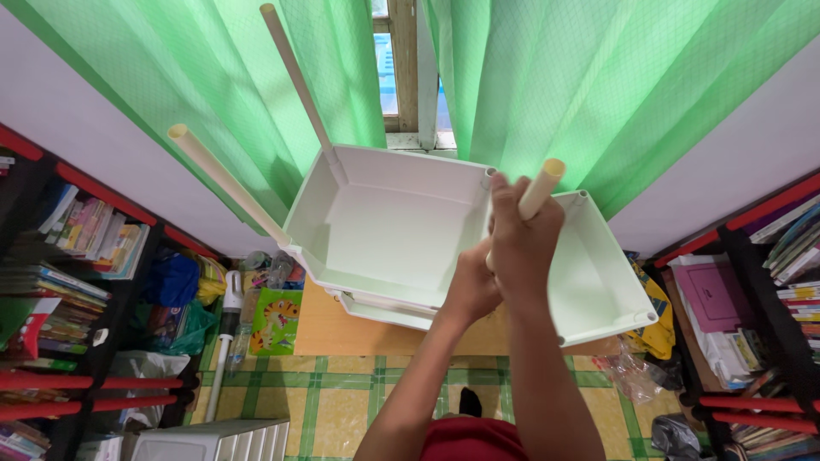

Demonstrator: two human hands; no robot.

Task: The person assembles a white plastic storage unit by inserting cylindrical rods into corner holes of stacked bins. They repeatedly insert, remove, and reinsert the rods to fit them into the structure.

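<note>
Two white plastic trays: one [384, 226] tilted at centre, another [598, 282] at right. Three cream tubes: two fitted in tray corners [226, 183] [299, 81], one [538, 192] gripped by two hands [523, 235] [470, 286]. Two green curtains [213, 85] [598, 85], two bookshelves [68, 282] [769, 299].

Green curtains [598, 77] fill the top of the frame, parted at the centre over a wooden-framed window [401, 68] that lets daylight through (the fabric glows with it). White walls [77, 128] run down at the left and right edges. Black and red bookshelves [60, 282] stand at the left and another bookshelf [769, 307] at the right, both crammed with books. The floor [342, 401] at the bottom is yellow tile with green grid lines.
</note>
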